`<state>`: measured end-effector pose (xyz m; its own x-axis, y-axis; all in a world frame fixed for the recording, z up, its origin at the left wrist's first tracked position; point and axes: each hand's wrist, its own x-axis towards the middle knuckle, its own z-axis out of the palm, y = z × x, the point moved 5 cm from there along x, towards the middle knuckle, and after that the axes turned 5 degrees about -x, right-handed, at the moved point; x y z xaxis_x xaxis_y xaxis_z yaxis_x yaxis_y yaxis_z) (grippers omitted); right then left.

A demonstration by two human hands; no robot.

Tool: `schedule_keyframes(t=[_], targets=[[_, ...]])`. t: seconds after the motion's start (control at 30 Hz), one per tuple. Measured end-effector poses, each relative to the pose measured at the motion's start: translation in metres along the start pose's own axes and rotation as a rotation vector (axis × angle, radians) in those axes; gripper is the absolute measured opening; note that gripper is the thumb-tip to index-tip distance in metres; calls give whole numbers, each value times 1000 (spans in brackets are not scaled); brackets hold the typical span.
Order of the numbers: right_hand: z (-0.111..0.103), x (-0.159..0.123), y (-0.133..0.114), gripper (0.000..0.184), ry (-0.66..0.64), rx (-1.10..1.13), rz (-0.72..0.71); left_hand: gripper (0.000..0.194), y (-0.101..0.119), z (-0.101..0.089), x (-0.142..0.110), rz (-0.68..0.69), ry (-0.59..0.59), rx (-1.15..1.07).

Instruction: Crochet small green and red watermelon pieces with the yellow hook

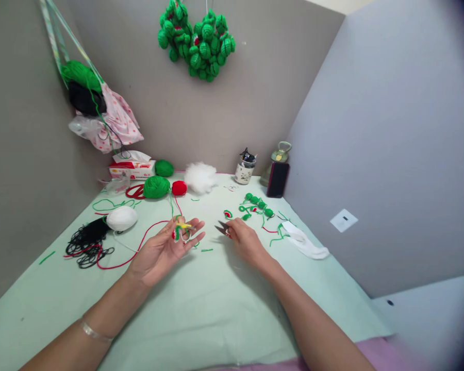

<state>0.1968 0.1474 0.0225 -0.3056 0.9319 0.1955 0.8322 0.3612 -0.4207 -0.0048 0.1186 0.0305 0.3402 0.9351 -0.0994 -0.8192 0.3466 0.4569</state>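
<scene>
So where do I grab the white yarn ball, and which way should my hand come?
I'd come from above and the right, curving your fingers over the white yarn ball's rounded top and right side. The black yarn bunches up by its left side, so gripping there might catch loose loops.

Left hand [160, 252]: palm up, I see thumb and forefinger pinched, other fingers loosely spread
Right hand [248, 243]: back toward my camera, fingers curled
Left arm [112, 304]: slants in, lower left
Right arm [305, 309]: slants in, lower right
</scene>
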Motion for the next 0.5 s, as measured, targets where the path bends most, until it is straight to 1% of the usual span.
schedule_keyframes(t=[0.03,0.1,0.17,0.2,0.23,0.27,0.3,0.33,0.37,0.43,0.5], targets=[[-4,0,-1,28,29,120,22,6,0,-1,0,14,21,-1],[-9,-3,-7,32,49,495,85,6,-1,-3,1,38,44,6],[-5,-7,-20,45,-14,938,125,4,-5,-3,1,45,59,19],[-1,-9,-29,53,-82,1087,115,4,-8,-2,1,44,64,28],[3,-12,-39,57,-160,1153,86,4,-11,-1,0,38,65,44],[8,-14,-49,56,-228,1160,54,4,-15,1,0,26,57,66],[13,-16,-56,54,-277,1134,28,5,-18,3,-1,8,35,92],[16,-17,-61,50,-297,1096,18,6,-21,5,-2,-15,3,121],[19,-17,-64,46,-294,1058,20,7,-24,8,-2,-37,-32,150],[19,-16,-63,34,-245,1017,50,10,-27,10,-3,-63,-83,189],[15,-14,-56,30,-165,1015,102,10,-27,8,-2,-60,-89,196]])
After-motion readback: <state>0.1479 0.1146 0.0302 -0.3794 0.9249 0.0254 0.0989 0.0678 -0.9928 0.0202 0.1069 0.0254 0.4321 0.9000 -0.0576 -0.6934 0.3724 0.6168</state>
